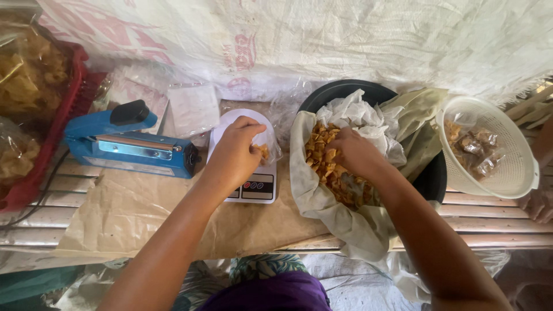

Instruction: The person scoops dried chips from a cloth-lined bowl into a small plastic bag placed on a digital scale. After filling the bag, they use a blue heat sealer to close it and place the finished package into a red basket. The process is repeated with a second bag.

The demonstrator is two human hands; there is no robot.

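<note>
We have single view only: head-worn camera, looking steeply down from above onto slatted wooden worktop (495, 222). Faces forward toward white woven sack sheet (345, 34) at top of frame. We sit close, both forearms entering from bottom edge, purple garment (271, 294) directly below lens. No second view to share.

Her left hand (233, 152) holds a small clear bag (266, 151) of chips over the white scale (253, 185), while the right hand (354, 151) digs into the golden chips (325, 158) heaped in the cloth-lined black basin (345, 91). A blue sealer (124, 144) sits far left, a white colander (507, 155) right.
</note>
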